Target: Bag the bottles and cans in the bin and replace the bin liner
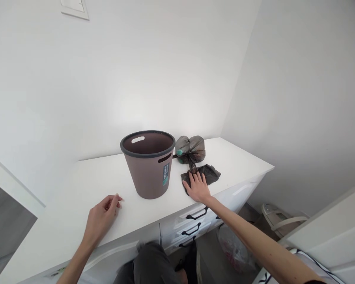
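A brown trash can [149,173] with a dark rim stands upright on the white cabinet top, a label on its side. My left hand [103,215] rests to its left, apart from it, fingers curled in with nothing visible in them. To the right of the can, my right hand [198,187] lies with fingers spread on a flattened black plastic bag [211,173]. Behind it sits a filled, tied dark garbage bag [197,148], its twisted neck reaching down to the flat bag near my fingertips.
The white cabinet [239,165] has drawers with black handles [197,215] along its front. White walls rise behind and to the right. On the floor below are a clear plastic bag [233,244] and a beige item with a handle [279,219].
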Motion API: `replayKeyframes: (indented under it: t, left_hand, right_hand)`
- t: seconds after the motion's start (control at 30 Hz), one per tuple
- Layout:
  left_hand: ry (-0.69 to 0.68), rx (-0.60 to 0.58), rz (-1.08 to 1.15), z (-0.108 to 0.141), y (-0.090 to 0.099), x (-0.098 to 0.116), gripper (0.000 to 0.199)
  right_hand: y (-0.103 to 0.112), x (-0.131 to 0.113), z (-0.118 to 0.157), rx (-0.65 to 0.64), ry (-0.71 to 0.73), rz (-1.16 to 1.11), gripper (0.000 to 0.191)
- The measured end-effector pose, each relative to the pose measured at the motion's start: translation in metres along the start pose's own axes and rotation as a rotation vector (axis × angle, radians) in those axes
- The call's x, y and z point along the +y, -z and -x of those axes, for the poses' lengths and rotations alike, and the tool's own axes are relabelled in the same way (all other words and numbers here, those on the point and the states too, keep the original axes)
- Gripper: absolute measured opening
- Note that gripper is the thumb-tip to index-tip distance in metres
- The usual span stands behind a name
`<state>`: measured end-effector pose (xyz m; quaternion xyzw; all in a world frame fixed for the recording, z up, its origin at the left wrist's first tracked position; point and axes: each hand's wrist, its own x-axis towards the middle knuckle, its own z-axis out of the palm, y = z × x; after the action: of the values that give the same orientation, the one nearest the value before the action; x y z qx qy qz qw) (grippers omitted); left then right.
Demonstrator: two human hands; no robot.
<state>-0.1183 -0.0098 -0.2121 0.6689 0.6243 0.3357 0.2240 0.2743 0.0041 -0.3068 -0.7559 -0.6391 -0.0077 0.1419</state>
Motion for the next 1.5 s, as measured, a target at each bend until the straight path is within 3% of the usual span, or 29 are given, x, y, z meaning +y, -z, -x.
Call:
replayKeyframes:
  t: [0.33, 0.5, 1.1, 1.33, 1.5]
  left_hand:
    - [-0.032, -0.019, -0.008, 0.005, 0.008, 0.012, 0.053]
    - [-0.035, -0.047, 0.012, 0.004, 0.005, 0.005, 0.052]
    - [-0.015, -0.080, -0.001, 0.000, 0.000, -0.004, 0.050]
    - [-0.017, -0.069, -0.014, 0.005, 0.001, 0.000, 0.051]
    - [-0.069, -0.040, -0.031, 0.023, 0.003, 0.013, 0.054]
  right_hand:
    - [0.016, -0.048, 0.026, -0.038, -0.023, -0.030, 0.080]
    - [0.018, -0.061, 0.034, -0.034, -0.027, -0.041, 0.079]
    - [0.023, -0.063, 0.037, -0.066, -0.047, -0.063, 0.082]
    - [0.020, -0.071, 0.053, -0.032, 0.011, -0.083, 0.081]
    - [0.049, -0.073, 0.077, -0.206, 0.105, -0.176, 0.093]
